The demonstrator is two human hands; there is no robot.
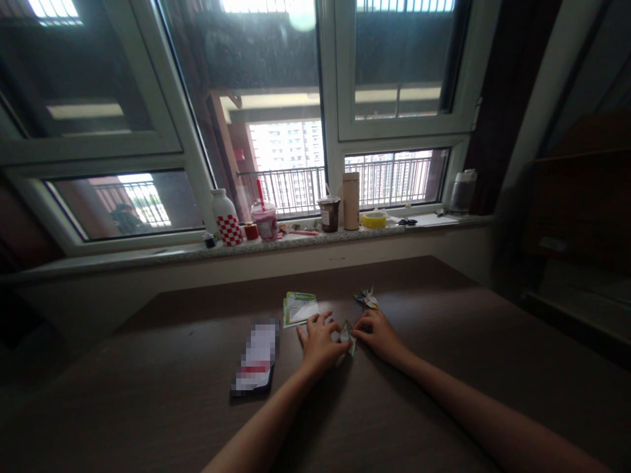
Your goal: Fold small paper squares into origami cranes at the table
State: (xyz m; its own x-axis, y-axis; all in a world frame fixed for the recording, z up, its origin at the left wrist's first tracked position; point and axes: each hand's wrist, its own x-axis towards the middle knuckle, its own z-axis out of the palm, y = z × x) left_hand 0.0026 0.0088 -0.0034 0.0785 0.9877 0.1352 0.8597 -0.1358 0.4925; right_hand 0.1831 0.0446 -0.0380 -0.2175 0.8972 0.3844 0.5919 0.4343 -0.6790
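Note:
A small folded piece of printed paper (347, 336) lies on the dark wooden table (434, 394) between my two hands. My left hand (319, 341) rests on the table with fingers bent, its fingertips pressing the paper's left side. My right hand (377, 335) pinches the paper's right edge with thumb and fingers together. Just beyond my right hand sits a finished little folded paper figure (367, 299). A stack of green-and-white paper sheets (299, 308) lies just beyond my left hand.
A phone (256, 358) lies face up on the table left of my left hand. The window sill (148, 253) behind the table carries a checked bottle (227, 218), drink cups (265, 220), a tall tumbler (351, 200), yellow tape (374, 219) and a jar (463, 190).

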